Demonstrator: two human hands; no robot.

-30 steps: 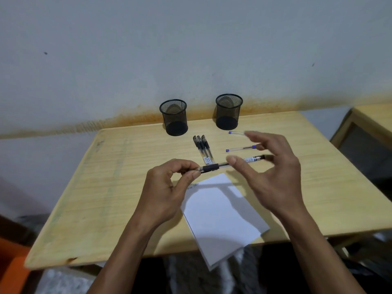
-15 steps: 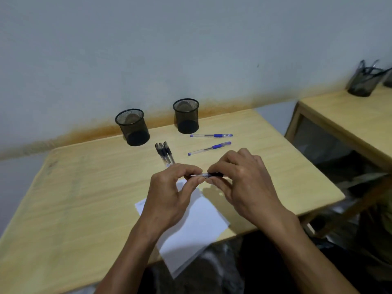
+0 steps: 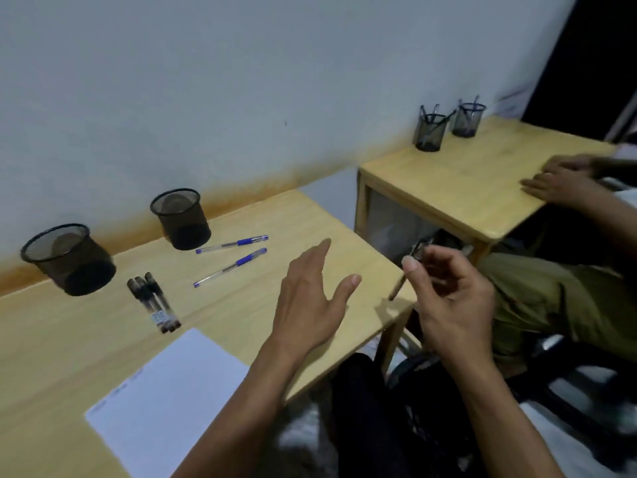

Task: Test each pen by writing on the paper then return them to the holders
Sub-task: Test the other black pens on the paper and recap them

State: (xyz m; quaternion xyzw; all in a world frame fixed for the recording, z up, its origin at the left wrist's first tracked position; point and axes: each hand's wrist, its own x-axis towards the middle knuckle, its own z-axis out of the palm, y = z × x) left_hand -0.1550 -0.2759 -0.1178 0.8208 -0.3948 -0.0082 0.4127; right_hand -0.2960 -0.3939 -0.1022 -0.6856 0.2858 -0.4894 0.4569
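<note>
My right hand (image 3: 451,298) hovers past the right edge of the table (image 3: 241,312), shut on a black pen (image 3: 396,290) that is blurred and mostly hidden by the fingers. My left hand (image 3: 310,298) floats open above the table with nothing in it. Two empty black mesh holders (image 3: 69,260) (image 3: 181,219) stand by the wall. Three black pens (image 3: 153,301) lie side by side in front of the left holder. Two blue pens (image 3: 232,243) (image 3: 231,267) lie to the right of the second holder. A white paper (image 3: 165,398) lies at the near edge.
A second wooden table (image 3: 465,188) stands to the right, with two mesh holders (image 3: 429,131) (image 3: 467,120) containing pens. Another person's hand (image 3: 558,184) rests on it, and their leg (image 3: 551,298) is close to my right hand. A gap separates the two tables.
My left hand has let go of the black pen and opened. My right hand has carried the pen rightwards beyond the table edge. The view has swung to the right.
</note>
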